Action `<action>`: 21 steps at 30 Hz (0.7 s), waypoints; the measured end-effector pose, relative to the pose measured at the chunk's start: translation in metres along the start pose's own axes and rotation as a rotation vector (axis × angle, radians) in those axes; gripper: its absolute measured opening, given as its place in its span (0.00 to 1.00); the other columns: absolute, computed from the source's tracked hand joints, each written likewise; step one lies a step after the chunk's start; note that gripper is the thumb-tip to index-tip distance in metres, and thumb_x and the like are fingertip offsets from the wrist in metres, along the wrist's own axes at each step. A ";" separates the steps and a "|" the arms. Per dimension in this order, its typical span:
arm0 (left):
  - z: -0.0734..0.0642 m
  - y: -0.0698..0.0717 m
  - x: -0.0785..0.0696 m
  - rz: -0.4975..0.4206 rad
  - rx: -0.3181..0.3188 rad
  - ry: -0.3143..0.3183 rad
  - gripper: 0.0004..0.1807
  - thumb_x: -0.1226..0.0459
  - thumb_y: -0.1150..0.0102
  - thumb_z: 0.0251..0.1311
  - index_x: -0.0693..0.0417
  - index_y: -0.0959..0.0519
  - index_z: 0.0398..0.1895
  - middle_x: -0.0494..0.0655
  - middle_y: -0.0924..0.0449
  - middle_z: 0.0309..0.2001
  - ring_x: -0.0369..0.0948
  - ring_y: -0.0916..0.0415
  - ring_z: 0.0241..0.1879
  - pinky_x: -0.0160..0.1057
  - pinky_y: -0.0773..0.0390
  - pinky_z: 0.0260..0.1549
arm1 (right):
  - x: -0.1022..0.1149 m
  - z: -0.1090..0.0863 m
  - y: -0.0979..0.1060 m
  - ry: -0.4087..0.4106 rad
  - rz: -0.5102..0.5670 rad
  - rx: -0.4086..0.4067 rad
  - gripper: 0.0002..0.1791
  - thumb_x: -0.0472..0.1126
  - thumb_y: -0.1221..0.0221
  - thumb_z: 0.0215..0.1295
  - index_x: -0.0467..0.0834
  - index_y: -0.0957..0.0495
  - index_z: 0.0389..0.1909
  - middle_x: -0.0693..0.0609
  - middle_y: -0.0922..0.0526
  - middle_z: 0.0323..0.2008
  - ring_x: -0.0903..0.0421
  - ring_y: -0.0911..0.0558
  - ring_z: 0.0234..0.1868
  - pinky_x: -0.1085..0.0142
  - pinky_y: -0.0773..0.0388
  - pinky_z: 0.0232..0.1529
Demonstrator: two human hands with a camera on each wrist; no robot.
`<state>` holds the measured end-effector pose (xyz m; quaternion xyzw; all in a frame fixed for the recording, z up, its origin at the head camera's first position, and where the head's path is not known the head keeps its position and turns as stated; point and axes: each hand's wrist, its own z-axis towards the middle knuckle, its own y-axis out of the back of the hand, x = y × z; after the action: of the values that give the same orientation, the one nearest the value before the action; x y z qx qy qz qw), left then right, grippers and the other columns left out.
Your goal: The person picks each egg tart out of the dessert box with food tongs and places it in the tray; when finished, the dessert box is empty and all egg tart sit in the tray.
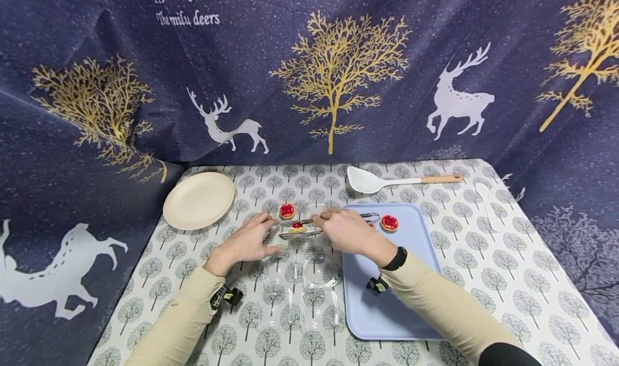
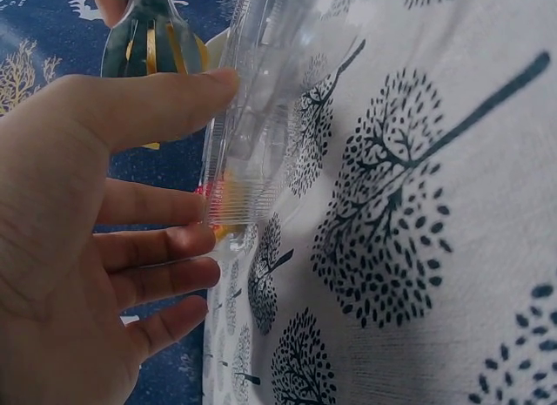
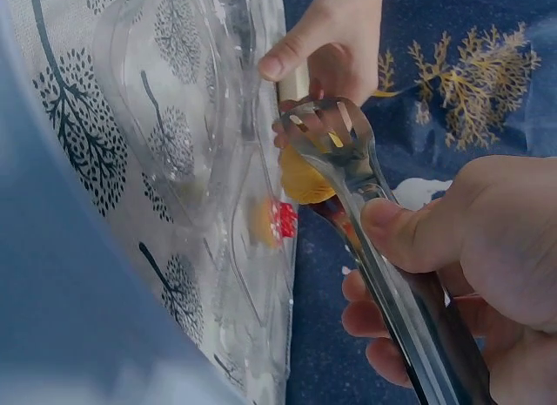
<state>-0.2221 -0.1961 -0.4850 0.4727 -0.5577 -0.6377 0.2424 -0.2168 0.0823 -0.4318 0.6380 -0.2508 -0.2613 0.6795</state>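
My right hand grips metal tongs. Between the tong tips is a small yellow tart with a red top, held above a clear plastic container. A red-topped tart sits at the container's far left end; in the right wrist view it shows through the clear plastic. My left hand is at the container's left side, fingers extended and thumb apart from them. In the left wrist view its thumb and fingertips lie at the ridged container edge; whether they press on it is unclear.
On the right lies a blue tray bearing a red-topped tart and another partly hidden by the tongs. A beige plate stands at back left. A white spatula lies behind the tray, and a white utensil at far right.
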 end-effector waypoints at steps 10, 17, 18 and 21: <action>-0.001 0.001 -0.001 -0.017 0.008 0.006 0.44 0.45 0.29 0.48 0.57 0.30 0.66 0.50 0.28 0.57 0.49 0.29 0.57 0.52 0.27 0.62 | -0.013 -0.016 0.001 -0.021 0.010 -0.040 0.25 0.44 0.37 0.64 0.43 0.26 0.62 0.42 0.19 0.55 0.45 0.17 0.50 0.56 0.15 0.45; -0.002 0.002 -0.002 -0.018 -0.012 -0.026 0.43 0.47 0.28 0.48 0.59 0.29 0.65 0.52 0.28 0.56 0.48 0.29 0.55 0.53 0.27 0.61 | -0.020 -0.029 0.004 -0.027 0.031 -0.072 0.26 0.43 0.37 0.64 0.42 0.27 0.62 0.42 0.18 0.54 0.44 0.19 0.54 0.52 0.17 0.51; -0.003 0.002 -0.002 -0.020 -0.014 -0.034 0.43 0.47 0.28 0.48 0.59 0.29 0.65 0.52 0.27 0.55 0.47 0.29 0.54 0.53 0.27 0.61 | -0.021 -0.031 0.004 -0.033 0.035 -0.069 0.26 0.43 0.37 0.63 0.42 0.27 0.62 0.42 0.19 0.54 0.44 0.19 0.55 0.53 0.16 0.50; -0.003 0.003 -0.002 -0.024 -0.021 -0.049 0.43 0.48 0.28 0.48 0.60 0.29 0.65 0.53 0.27 0.54 0.47 0.28 0.53 0.53 0.27 0.61 | -0.023 -0.038 0.005 -0.059 0.049 -0.068 0.27 0.43 0.37 0.63 0.43 0.27 0.63 0.43 0.18 0.54 0.45 0.19 0.53 0.54 0.15 0.46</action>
<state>-0.2192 -0.1971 -0.4816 0.4611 -0.5509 -0.6579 0.2261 -0.2080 0.1259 -0.4290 0.6001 -0.2772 -0.2716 0.6995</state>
